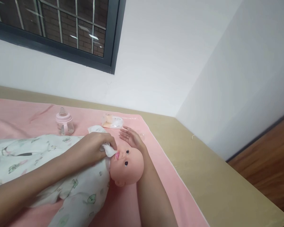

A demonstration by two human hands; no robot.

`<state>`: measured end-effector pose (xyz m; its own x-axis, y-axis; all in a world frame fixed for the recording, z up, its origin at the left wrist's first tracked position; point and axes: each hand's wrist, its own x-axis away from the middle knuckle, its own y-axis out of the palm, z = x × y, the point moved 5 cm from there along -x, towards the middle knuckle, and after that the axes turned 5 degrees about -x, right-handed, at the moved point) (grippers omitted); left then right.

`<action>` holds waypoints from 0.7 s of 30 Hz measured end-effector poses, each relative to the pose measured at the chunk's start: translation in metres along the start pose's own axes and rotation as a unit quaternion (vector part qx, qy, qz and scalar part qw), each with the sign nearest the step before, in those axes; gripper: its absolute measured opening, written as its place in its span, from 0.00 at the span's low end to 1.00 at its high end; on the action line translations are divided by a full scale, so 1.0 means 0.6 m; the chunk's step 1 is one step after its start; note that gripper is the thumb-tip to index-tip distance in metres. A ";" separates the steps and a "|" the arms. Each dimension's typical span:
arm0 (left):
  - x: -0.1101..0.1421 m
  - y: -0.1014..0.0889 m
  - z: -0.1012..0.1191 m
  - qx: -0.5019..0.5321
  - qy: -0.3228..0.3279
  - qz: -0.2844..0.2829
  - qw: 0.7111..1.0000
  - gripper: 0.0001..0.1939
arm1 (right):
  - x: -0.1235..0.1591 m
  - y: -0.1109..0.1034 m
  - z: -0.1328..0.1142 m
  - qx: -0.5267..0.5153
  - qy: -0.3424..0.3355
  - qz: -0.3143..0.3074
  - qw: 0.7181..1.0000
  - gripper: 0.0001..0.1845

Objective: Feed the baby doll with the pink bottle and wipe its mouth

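Note:
A baby doll point(126, 167) lies on a pink blanket point(170, 186), wrapped in a white printed swaddle point(82, 189), its bare head to the right. My left hand point(94, 148) pinches a small white wipe point(109, 150) and presses it against the doll's mouth and chin. My right hand point(132, 138) cups the top of the doll's head from behind, fingers stretched out and apart.
A pink baby bottle point(64, 121) stands on the blanket behind the doll. A flat wipe packet point(113, 121) lies near the blanket's far edge. The blanket covers a tan mattress point(215, 176) set in a white wall corner; wooden floor point(269, 170) lies to the right.

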<state>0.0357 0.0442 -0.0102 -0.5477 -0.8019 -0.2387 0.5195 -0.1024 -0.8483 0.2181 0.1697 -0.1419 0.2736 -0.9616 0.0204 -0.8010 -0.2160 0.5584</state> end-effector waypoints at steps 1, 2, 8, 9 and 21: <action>-0.001 0.000 0.002 0.005 -0.001 0.001 1.000 0.15 | 0.000 0.000 0.000 0.000 0.000 -0.001 1.000 0.21; -0.002 -0.001 0.003 0.009 -0.001 0.003 1.000 0.14 | -0.001 0.000 0.000 0.001 0.000 -0.002 1.000 0.22; -0.002 -0.002 0.008 0.028 0.013 0.007 0.999 0.11 | 0.000 0.001 -0.001 0.005 0.001 -0.002 1.000 0.22; -0.001 -0.002 0.008 0.030 0.017 0.011 0.999 0.11 | 0.001 0.002 -0.001 0.006 0.001 -0.003 1.000 0.22; -0.001 -0.005 0.009 0.054 0.040 0.040 0.997 0.12 | 0.001 0.003 -0.001 0.002 0.000 -0.012 1.000 0.22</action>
<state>0.0379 0.0419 -0.0052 -0.5500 -0.7610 -0.3440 0.6289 -0.1064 -0.7702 0.2174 0.1686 -0.1403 0.2918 -0.9565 0.0066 -0.7970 -0.2393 0.5546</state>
